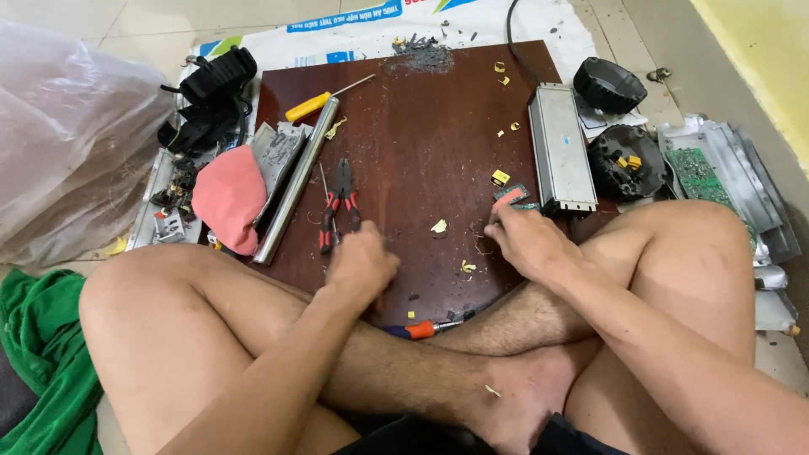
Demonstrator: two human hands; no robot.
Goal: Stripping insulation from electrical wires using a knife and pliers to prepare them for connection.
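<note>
Currently: my left hand curled loosely beside the pliers, grip unclear; my right hand pinches a small reddish part. Grey casing emptied, scraps strewn.

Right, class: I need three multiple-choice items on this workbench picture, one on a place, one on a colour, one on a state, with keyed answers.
1. Where do the pliers lie on the brown board?
A. Right of the silver tube
B. On the grey metal case
C. On the plastic bag

2. What colour is the handle of the screwdriver at the board's top left?
A. Green
B. Yellow
C. White

3. What is the right hand doing?
A. Hanging in the air
B. Holding the pliers
C. Pressing on a small reddish part

Answers: 1 A, the pliers rest just right of the tube. 2 B, its handle is plainly yellow. 3 C, its fingertips sit on the reddish part beside the case, while the left hand is curled below the pliers.
</note>
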